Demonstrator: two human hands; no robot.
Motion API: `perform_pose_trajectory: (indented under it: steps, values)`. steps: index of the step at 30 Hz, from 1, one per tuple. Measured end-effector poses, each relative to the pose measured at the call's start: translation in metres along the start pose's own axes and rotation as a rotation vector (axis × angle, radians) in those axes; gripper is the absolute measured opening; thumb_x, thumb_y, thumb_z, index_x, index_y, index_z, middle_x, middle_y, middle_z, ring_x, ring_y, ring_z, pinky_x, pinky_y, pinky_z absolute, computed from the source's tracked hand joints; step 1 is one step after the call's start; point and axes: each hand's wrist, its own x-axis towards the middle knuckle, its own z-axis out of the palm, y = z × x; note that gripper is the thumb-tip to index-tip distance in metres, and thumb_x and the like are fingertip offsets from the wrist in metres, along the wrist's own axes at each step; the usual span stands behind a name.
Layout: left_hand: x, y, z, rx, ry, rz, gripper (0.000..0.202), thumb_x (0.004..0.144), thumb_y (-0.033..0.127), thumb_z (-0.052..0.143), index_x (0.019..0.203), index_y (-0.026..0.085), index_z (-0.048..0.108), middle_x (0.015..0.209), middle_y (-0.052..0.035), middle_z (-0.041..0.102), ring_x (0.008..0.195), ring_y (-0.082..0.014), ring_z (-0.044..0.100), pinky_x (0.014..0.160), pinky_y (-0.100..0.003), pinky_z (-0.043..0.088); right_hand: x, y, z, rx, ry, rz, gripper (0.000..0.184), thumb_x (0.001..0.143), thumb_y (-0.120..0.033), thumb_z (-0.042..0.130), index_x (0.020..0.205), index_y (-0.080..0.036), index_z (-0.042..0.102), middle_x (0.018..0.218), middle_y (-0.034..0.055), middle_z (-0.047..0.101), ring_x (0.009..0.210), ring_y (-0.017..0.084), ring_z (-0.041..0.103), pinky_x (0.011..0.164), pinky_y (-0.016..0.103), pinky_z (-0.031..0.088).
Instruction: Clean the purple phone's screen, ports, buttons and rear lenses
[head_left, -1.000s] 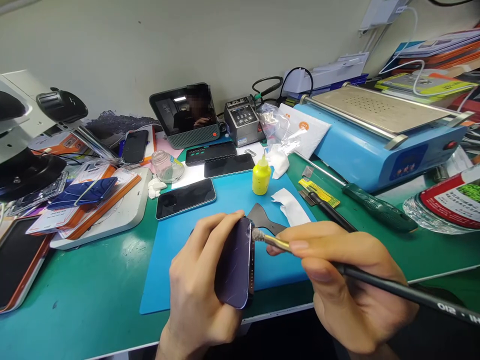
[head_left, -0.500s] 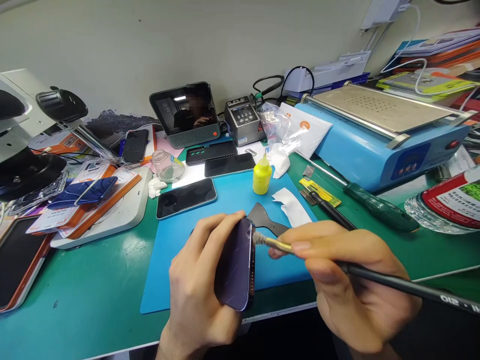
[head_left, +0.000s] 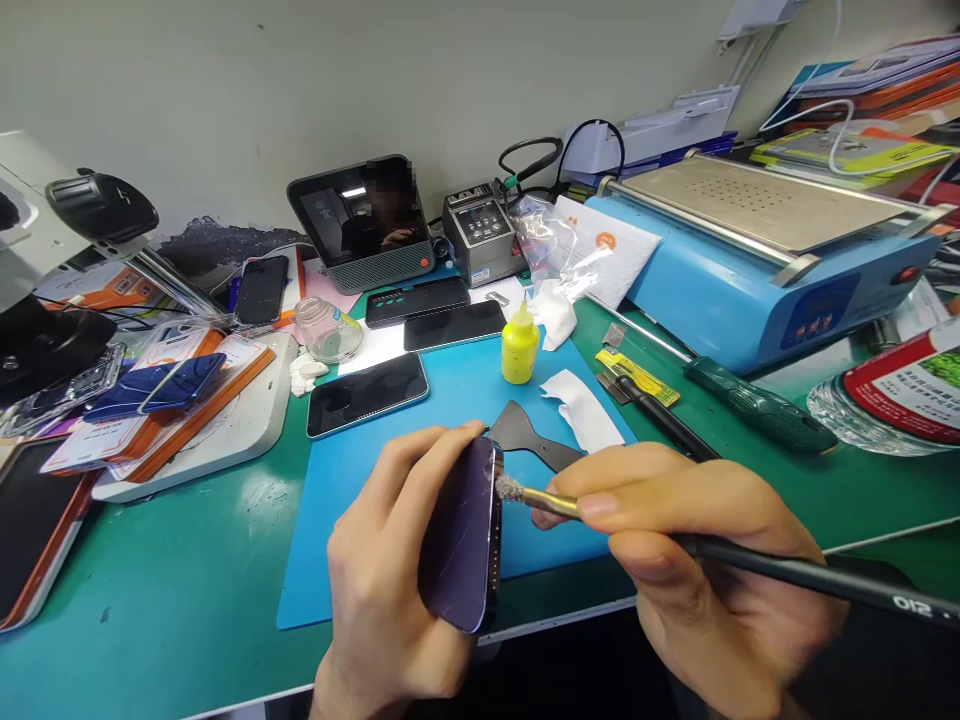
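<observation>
My left hand point(head_left: 397, 560) grips a smartphone point(head_left: 459, 540) by its sides, tilted up on edge above the blue mat point(head_left: 322, 520). Scratch-like lines run across its dark face, and the edge with a row of small holes points to the right. In my right hand point(head_left: 705, 560) is a slim black-handled brush point(head_left: 795, 570) with a brass-coloured collar, pinched like a pen. Its greyish bristle tip touches the phone's edge near the upper corner. Behind the phone lies a dark flat scraper blade point(head_left: 525, 435), partly hidden by my right fingers.
A yellow dropper bottle point(head_left: 520, 345) and white tissue point(head_left: 581, 410) stand beyond my hands. Another phone point(head_left: 367, 393) lies at the mat's back left, near a glass jar point(head_left: 328, 330). To the right are a green-handled screwdriver point(head_left: 757, 403), a blue heating machine point(head_left: 720, 290) and a large bottle point(head_left: 892, 395).
The brush tip has shifted slightly left and down along the phone's edge. Both hands keep their grip, and the whole view has drifted a little.
</observation>
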Motion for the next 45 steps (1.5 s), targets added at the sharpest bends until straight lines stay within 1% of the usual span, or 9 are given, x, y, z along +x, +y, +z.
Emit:
perform_pose_trajectory:
  steps: [5,13,20,24,26,31,36,40,45]
  values:
    - [-0.001,-0.001,0.0,-0.008,0.003,-0.021,0.066,0.092,0.023,0.061,0.157,0.025,0.064,0.146,-0.0065,0.073,0.127,-0.0216,0.078,0.104,-0.028,0.064,0.001,0.0,0.001,0.003,0.011,-0.032,0.019,0.104,-0.012,0.075,0.12,-0.019,0.081,0.096,0.0029,0.084,0.089,0.021,0.085,0.079,0.031,0.073]
    - [-0.004,0.001,0.0,-0.016,0.02,-0.053,0.061,0.098,0.019,0.064,0.158,0.029,0.065,0.148,-0.0033,0.073,0.129,-0.0201,0.077,0.108,-0.026,0.061,0.003,-0.001,0.002,-0.052,0.013,-0.043,0.018,0.105,-0.015,0.075,0.121,-0.023,0.081,0.089,0.0032,0.085,0.08,0.023,0.084,0.07,0.035,0.074]
    - [-0.005,0.002,-0.001,-0.006,0.015,-0.052,0.055,0.102,0.021,0.063,0.157,0.028,0.066,0.147,-0.0041,0.074,0.129,-0.0212,0.077,0.108,-0.028,0.061,0.004,-0.001,0.003,-0.016,0.008,-0.018,0.01,0.105,-0.019,0.08,0.115,-0.02,0.081,0.093,0.0029,0.085,0.085,0.02,0.084,0.078,0.029,0.073]
    - [-0.005,0.001,-0.002,0.006,0.015,-0.046,0.055,0.102,0.022,0.063,0.157,0.027,0.067,0.147,-0.0051,0.074,0.129,-0.0226,0.077,0.107,-0.03,0.062,0.007,-0.003,0.001,-0.031,-0.038,-0.045,0.013,0.105,-0.014,0.078,0.117,-0.018,0.079,0.095,0.0032,0.084,0.089,0.019,0.085,0.084,0.028,0.074]
    - [-0.005,0.001,-0.003,0.002,0.016,-0.042,0.055,0.102,0.022,0.063,0.157,0.027,0.067,0.148,-0.0055,0.074,0.129,-0.0233,0.078,0.107,-0.03,0.063,0.008,-0.003,0.0,-0.016,-0.076,-0.05,0.015,0.104,-0.013,0.077,0.117,-0.019,0.079,0.095,0.0027,0.085,0.089,0.019,0.085,0.082,0.026,0.073]
    - [-0.004,0.0,-0.003,0.004,0.013,-0.037,0.054,0.101,0.021,0.063,0.155,0.026,0.068,0.147,-0.0058,0.074,0.129,-0.0232,0.077,0.11,-0.03,0.062,0.01,-0.004,-0.002,-0.026,-0.066,-0.055,0.021,0.101,-0.012,0.08,0.12,-0.02,0.08,0.096,0.0039,0.086,0.087,0.021,0.086,0.076,0.029,0.074]
    - [-0.003,-0.002,-0.002,0.013,0.009,-0.017,0.053,0.101,0.022,0.064,0.154,0.024,0.068,0.144,-0.0066,0.075,0.123,-0.0228,0.078,0.108,-0.03,0.063,0.013,-0.004,-0.001,-0.003,-0.045,-0.056,0.018,0.1,-0.009,0.078,0.116,-0.019,0.079,0.095,0.002,0.084,0.088,0.018,0.085,0.08,0.025,0.073]
    - [-0.004,-0.003,-0.002,0.012,0.016,-0.006,0.054,0.101,0.023,0.064,0.154,0.024,0.068,0.144,-0.0068,0.075,0.124,-0.0227,0.077,0.109,-0.03,0.063,0.015,-0.005,-0.002,-0.003,-0.072,-0.069,0.02,0.099,-0.007,0.079,0.116,-0.018,0.079,0.095,0.0032,0.085,0.087,0.019,0.086,0.08,0.025,0.074]
    - [-0.003,-0.003,-0.002,0.022,0.008,-0.005,0.055,0.099,0.02,0.065,0.154,0.024,0.068,0.144,-0.0063,0.075,0.124,-0.0217,0.077,0.11,-0.029,0.062,0.015,-0.006,-0.003,-0.035,-0.075,-0.094,0.017,0.101,-0.009,0.078,0.115,-0.019,0.078,0.095,0.0036,0.086,0.087,0.019,0.086,0.08,0.025,0.073]
